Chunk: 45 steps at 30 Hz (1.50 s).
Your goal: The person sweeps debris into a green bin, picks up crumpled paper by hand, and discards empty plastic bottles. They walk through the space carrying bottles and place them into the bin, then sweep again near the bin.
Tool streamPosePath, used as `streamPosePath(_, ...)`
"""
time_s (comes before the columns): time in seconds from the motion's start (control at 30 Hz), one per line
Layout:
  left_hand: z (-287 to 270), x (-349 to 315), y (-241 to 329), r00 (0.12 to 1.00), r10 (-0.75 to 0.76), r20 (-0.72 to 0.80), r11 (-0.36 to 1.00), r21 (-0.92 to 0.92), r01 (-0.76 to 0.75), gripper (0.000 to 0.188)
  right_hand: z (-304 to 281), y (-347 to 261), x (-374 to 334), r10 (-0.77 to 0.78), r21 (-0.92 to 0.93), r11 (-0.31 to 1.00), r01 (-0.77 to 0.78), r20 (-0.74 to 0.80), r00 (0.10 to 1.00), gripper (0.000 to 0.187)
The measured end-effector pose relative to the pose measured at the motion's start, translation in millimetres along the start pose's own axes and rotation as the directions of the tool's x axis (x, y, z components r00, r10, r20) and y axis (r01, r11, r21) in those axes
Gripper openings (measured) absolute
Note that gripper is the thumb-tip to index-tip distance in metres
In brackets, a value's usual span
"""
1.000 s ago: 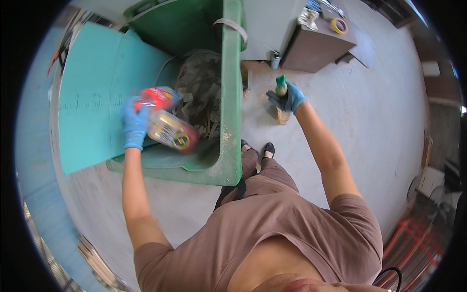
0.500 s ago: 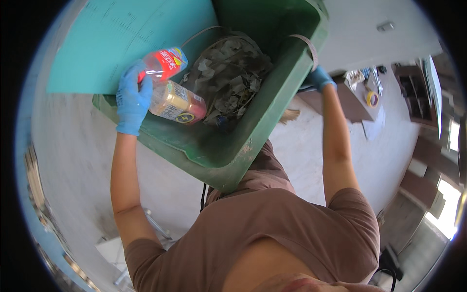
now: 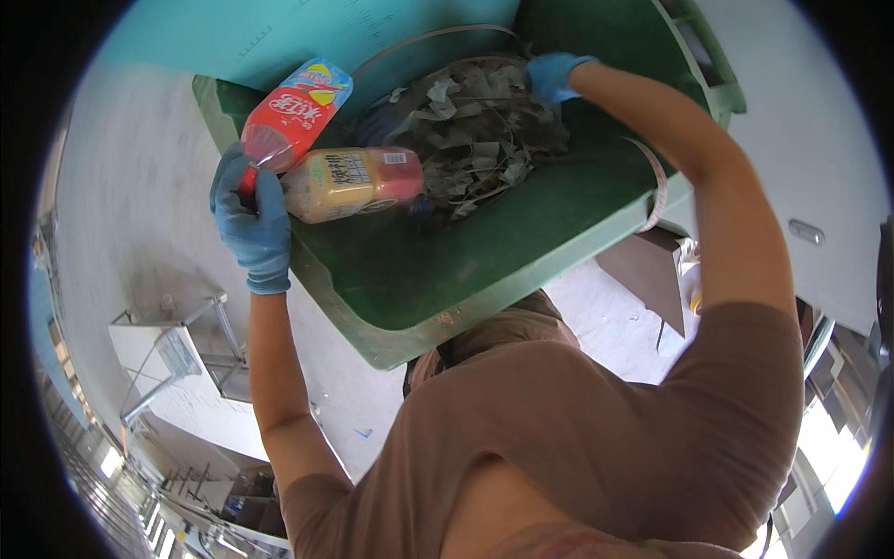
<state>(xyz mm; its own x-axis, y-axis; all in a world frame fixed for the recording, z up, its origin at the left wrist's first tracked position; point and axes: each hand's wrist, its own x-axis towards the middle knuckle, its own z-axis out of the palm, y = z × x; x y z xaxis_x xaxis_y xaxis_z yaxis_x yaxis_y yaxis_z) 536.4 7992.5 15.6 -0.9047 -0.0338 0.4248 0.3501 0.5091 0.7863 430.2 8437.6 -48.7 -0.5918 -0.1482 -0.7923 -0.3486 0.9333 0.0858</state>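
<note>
Bin (image 3: 521,252) of green plastic, large and deep, fills the upper frame, its rim tilted toward the person leaning over it. A turquoise flat lid panel (image 3: 307,37) stands against the bin's far edge. Inside, toward the far wall, lies a heap of dry grey-brown leaves and litter (image 3: 466,130), ringed by a thin pale strap (image 3: 428,37) that curves over the top of the heap.

At the bin's left rim, the left hand (image 3: 250,219), in a blue rubber glove, is clenched around the necks of two plastic bottles. The bottle with the yellow label and pale orange liquid (image 3: 349,184) lies almost level over the bin's left inner wall, its base pointing at the leaf heap. The bottle with the red label (image 3: 293,116) angles up and away, toward the lid panel; the two touch near the fist.

The right hand (image 3: 551,74), also in a blue glove, reaches into the far right corner of the bin and rests on the leaf heap; whether its fingers are curled around anything cannot be told.
</note>
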Motion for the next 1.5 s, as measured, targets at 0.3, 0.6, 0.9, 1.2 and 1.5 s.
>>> streamPosePath(0.3, 1, -4, -1, 0.990, 0.138, -0.042, 0.985, 0.114, -0.133, 0.032, 119, -23, 167, 0.082, 0.035, 0.995, -0.089, 0.169, 0.982, 0.051)
streamPosePath(0.6, 3, -2, -1, 0.995, 0.099, -0.031, 0.993, 0.074, -0.096, 0.033, 168, -79, 217, 0.240, 0.726, 0.672, -0.147, -0.026, 0.970, 0.038)
streamPosePath(0.9, 4, -3, -2, 0.996, 0.085, -0.028, 0.994, 0.077, -0.083, 0.030, 186, -67, 247, 0.431, 0.668, 0.609, -0.429, 0.175, 0.885, 0.038)
streamPosePath(1.2, 0, -4, -2, 0.996, 0.086, -0.016, 0.989, 0.118, -0.084, 0.031, 134, -89, 231, 0.305, 0.474, 0.810, -0.346, 0.164, 0.938, 0.057)
streamPosePath(1.5, 0, 0, -2, 0.998, 0.064, -0.005, 0.984, 0.168, -0.063, 0.035, 148, -99, 240, 0.410, 0.570, 0.730, -0.377, 0.075, 0.909, 0.072)
